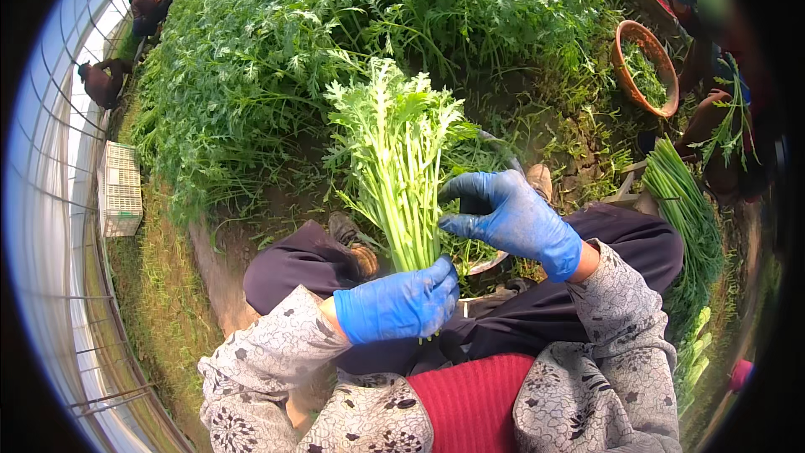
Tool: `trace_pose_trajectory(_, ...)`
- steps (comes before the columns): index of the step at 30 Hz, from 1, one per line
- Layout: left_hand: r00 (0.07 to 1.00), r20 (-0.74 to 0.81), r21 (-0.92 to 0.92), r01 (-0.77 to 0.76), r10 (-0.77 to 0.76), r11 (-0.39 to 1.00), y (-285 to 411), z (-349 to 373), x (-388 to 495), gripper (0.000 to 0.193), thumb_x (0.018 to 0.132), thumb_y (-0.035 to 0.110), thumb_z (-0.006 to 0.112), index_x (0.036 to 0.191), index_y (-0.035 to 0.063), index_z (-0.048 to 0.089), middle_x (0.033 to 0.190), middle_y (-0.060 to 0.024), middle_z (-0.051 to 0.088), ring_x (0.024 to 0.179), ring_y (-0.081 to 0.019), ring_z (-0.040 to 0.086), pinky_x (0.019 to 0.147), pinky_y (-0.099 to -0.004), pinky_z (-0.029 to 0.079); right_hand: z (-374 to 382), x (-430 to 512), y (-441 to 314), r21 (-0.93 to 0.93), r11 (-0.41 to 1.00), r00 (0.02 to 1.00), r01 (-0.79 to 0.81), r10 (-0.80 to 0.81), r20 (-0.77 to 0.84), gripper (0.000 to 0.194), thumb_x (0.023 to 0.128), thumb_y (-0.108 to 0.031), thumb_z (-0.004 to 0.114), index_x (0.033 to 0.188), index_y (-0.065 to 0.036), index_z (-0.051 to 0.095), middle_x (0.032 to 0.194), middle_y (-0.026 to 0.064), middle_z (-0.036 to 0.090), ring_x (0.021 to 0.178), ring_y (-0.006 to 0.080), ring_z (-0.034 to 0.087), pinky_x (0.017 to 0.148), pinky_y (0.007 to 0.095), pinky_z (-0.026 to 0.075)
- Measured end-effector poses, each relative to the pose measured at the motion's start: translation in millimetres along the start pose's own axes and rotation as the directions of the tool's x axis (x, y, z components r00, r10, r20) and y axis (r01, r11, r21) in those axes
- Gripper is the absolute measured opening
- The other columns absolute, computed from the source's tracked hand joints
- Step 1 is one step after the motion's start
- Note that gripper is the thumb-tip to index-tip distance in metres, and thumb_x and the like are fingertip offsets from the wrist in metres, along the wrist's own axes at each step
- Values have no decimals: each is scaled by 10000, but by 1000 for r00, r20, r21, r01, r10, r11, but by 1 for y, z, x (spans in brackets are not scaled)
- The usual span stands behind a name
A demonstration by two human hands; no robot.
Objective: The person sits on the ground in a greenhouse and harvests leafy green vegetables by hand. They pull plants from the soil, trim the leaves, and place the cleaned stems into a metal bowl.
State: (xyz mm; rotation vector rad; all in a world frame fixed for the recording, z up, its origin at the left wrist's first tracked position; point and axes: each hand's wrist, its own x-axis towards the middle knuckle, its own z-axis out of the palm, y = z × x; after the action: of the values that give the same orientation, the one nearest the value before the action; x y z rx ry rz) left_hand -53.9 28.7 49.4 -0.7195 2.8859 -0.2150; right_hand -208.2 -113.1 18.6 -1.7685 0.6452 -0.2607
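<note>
My left hand [396,303], in a blue glove, is closed around the lower stems of a bunch of leafy greens [402,170], which look like garland chrysanthemum. The bunch stands nearly upright, leaves pointing away from me, and a few cut ends show below the fist. Beside the stems on the right is my right hand [512,220], also blue-gloved, its thumb and fingers curved apart with nothing seen between them. Whether its fingertips touch the bunch I cannot tell. Behind the hands, a round basin [487,264] holding loose greens is partly hidden between my legs.
Dense growing greens [264,75] rise ahead. At right are an orange basket [671,75] with greens, a heap of bunched greens [685,226] and a person with greens in a hand [717,100]. A pale plastic crate [121,189] stands left; two people crouch beyond.
</note>
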Motion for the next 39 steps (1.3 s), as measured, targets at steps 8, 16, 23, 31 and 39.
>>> trace_pose_trajectory(8,995,-94,-19,29,-30,999,-11,18,-13,155,756,180,558,796,57,644,806,-45,605,866,-219,596,875,-368,452,-4,-29,-4,-141,956,938,258,-213,274,144,793,-99,693,916,-44,641,736,157,631,668,340,636,608,390,517)
trace_pose_trajectory(16,999,44,7,-10,10,1000,-4,34,-7,190,751,185,561,797,48,684,749,-55,620,834,-235,611,880,-369,448,-6,5,-3,-404,886,965,229,-261,-25,379,784,-145,750,1130,-64,618,657,114,613,569,250,626,559,351,505)
trace_pose_trajectory(23,999,-31,16,28,-28,999,0,52,-7,182,732,174,570,767,47,695,745,-63,635,760,-223,588,813,-339,443,33,14,6,-384,914,992,130,-124,39,204,793,-263,680,759,-81,595,648,154,600,629,371,622,570,450,499)
trace_pose_trajectory(31,997,-68,-94,-39,33,995,0,54,-10,177,743,156,567,814,31,670,811,-61,628,858,-253,608,932,-390,446,-3,56,11,-735,627,890,257,-450,-72,89,718,-112,665,714,-95,577,660,109,585,594,324,615,530,420,482)
trace_pose_trajectory(39,979,-201,-95,-52,32,994,9,58,-7,206,755,156,569,840,6,680,878,-97,658,947,-280,624,1046,-467,405,-99,112,92,-871,471,941,-137,-213,-263,202,752,-257,663,862,-91,699,812,168,666,799,363,652,701,458,526)
